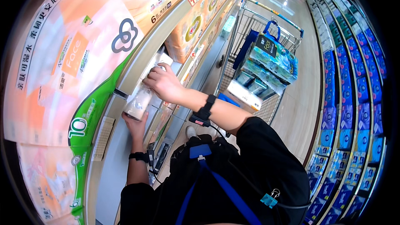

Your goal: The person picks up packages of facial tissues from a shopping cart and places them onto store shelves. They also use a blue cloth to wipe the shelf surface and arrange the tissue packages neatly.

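A white plastic-wrapped pack (137,102), seemingly of tissues, lies at the edge of a shelf on the left. My right hand (164,82) reaches across and rests on the pack's upper end, fingers bent over it. At the near end, my left hand (136,125) supports the pack from below, with part of its fingers hidden. Dark bands with small cabled devices are strapped on both wrists. Orange tissue packs (184,39) stand on the same shelf just beyond.
A metal shopping cart (232,65) with tissue packs (275,56) stands right of the shelf. Large pink and orange packs (78,47) fill the upper shelf at left. Shelves of blue packs (329,78) line the aisle's far side. A price rail (134,65) runs above my hands.
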A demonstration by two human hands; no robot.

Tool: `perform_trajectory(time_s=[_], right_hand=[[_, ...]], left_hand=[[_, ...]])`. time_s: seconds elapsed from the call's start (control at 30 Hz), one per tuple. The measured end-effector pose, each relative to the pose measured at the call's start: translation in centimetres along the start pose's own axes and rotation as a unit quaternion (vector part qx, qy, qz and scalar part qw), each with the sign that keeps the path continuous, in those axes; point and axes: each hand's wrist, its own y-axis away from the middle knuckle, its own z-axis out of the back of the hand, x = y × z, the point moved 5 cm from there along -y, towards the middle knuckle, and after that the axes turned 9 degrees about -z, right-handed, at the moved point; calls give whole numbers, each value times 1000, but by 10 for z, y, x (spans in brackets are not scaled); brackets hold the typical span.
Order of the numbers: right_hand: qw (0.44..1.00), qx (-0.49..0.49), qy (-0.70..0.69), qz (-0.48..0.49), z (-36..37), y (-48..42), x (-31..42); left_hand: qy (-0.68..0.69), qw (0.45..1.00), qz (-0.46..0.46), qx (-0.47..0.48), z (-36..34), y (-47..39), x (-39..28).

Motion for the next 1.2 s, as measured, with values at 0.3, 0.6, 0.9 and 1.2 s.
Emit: perform_trajectory(time_s=[0.3,0.6,0.9,1.2], right_hand=[[967,219,-82,-104,-41,48,-32],[875,172,-65,-448,50,211,-197],[721,129,-3,-681,104,399,-342],[676,315,-1,-666,-4,485,-408]], left_hand=[[102,971,78,203,-19,-26,6],[103,973,30,205,-67,-35,13],[189,943,196,191,-67,-19,-29],[80,941,325,42,-42,22,-32]])
